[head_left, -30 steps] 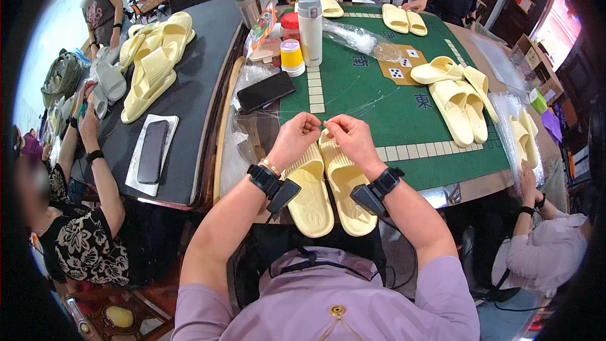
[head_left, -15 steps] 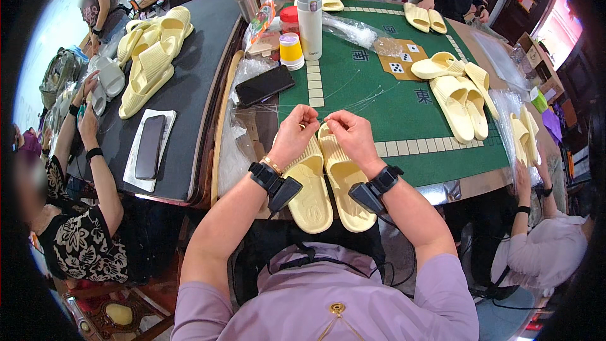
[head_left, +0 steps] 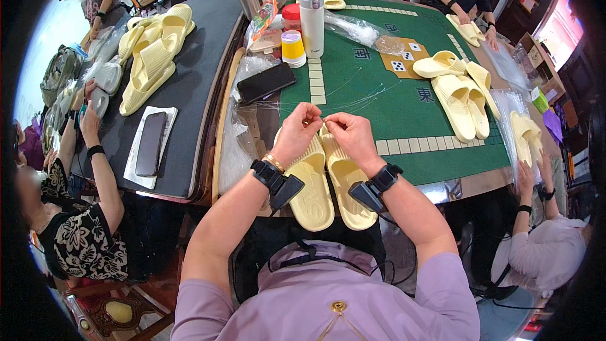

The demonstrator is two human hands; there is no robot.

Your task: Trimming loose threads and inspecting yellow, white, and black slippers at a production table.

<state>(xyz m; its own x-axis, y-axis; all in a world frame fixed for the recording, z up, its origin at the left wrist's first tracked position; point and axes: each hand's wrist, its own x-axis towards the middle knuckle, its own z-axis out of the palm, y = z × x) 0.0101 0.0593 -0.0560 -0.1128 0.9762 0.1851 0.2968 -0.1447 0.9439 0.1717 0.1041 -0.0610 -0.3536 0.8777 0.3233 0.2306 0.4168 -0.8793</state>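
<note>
Two pale yellow slide slippers (head_left: pixel 310 197) lie side by side at the table's near edge, their heels overhanging it. Above their toe straps, my left hand (head_left: pixel 299 131) is closed in a pinch. My right hand (head_left: pixel 351 137) pinches too, its fingertips almost meeting the left ones over the gap between the slippers. Whatever sits between the fingertips is too small to make out. Just beyond, thin clear plastic strands (head_left: pixel 344 102) are spread on the green mat. Both wrists wear black bands with dark box-shaped devices.
More yellow slippers (head_left: pixel 459 104) are piled on the mat's right. A black phone (head_left: pixel 266 83), a white tumbler (head_left: pixel 312 25), yellow paper cups (head_left: pixel 293 49) and clear plastic bags (head_left: pixel 237 151) stand or lie left. Another slipper pile (head_left: pixel 149 57) is on the dark table. Co-workers sit around.
My hands stay nearly still over the slippers. At the far right corner, a co-worker has shifted a slipper pair rightward to a clear bag. The near-right co-worker's slippers have turned.
</note>
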